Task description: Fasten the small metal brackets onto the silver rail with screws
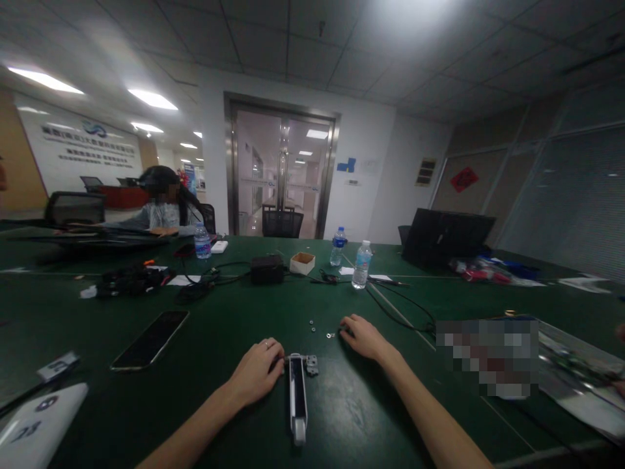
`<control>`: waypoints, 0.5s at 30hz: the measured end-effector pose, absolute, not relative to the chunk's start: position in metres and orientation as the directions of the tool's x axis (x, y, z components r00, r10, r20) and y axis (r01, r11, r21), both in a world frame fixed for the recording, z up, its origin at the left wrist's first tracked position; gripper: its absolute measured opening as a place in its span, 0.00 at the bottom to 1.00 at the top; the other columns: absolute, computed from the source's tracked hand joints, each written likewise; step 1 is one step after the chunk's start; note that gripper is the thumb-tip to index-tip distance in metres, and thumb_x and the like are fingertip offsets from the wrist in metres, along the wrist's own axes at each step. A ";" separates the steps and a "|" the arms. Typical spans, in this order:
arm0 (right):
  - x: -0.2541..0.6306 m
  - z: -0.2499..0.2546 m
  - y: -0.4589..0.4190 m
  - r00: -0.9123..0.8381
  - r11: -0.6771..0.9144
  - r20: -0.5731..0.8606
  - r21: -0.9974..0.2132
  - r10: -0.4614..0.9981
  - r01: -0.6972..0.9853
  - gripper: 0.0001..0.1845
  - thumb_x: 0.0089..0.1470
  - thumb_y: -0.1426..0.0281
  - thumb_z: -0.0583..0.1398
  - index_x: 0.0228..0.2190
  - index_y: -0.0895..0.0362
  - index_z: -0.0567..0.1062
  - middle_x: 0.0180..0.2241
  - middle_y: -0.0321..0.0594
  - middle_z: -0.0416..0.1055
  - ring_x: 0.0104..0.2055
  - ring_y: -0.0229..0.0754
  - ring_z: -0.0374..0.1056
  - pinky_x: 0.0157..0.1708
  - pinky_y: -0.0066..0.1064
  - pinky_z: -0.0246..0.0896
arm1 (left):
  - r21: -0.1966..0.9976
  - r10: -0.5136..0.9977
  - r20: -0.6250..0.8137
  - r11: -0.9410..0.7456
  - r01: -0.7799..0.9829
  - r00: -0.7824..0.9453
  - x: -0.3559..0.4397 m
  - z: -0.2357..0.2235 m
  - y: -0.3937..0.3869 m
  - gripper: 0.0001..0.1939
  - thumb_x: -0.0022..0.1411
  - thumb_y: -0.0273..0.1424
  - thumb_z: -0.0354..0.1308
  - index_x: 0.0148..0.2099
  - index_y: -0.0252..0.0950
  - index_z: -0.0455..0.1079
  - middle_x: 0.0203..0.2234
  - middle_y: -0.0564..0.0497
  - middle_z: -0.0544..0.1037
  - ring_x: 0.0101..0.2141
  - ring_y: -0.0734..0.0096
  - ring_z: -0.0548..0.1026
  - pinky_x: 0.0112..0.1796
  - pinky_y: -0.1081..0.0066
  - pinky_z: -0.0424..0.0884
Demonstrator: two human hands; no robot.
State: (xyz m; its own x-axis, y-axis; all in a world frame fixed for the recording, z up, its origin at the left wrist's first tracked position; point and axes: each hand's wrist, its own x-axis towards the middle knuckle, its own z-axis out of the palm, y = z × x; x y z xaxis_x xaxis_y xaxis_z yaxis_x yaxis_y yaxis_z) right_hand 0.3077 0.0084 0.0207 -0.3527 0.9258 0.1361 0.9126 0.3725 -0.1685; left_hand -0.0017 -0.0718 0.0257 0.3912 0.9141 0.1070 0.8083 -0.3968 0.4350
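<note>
A long, narrow white-and-black device (298, 397) lies on the green table in front of me, with a small metal bracket (311, 365) at its far end. My left hand (258, 371) is closed at the left side of that far end, its bent fingers and thumb against the metal there. To the right, my right hand (364, 337) rests on the table with its fingers slightly bent and apart, nothing visible in them. Just left of its fingertips lie small metal rings (330, 335). A little farther left are two tiny nut-like pieces (312, 326).
A phone (151, 340) and a white box marked 28 (41, 430) lie left. Beyond are a black adapter (267, 269), an open small box (302, 263), cables and water bottles (362, 265). A person (168, 202) sits far left; circuit boards (571, 358) lie right.
</note>
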 end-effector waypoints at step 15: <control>0.273 0.014 0.001 -0.461 0.547 0.321 -0.277 0.827 0.790 0.03 0.52 0.75 0.59 0.32 0.57 0.73 0.35 0.42 0.70 0.40 0.43 0.65 0.40 0.31 0.59 | 0.443 0.917 0.095 -0.388 0.808 0.388 -0.003 0.027 -0.074 0.11 0.67 0.34 0.49 0.45 0.39 0.70 0.43 0.49 0.71 0.42 0.64 0.71 0.41 0.67 0.69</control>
State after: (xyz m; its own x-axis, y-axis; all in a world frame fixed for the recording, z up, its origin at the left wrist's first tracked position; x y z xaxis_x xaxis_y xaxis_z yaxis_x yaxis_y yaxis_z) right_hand 0.2732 0.0009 0.0136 -0.4607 0.8273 0.3213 0.7896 0.5474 -0.2774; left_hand -0.0029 -0.0745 0.0272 0.3881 0.9167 0.0952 0.8080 -0.3881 0.4434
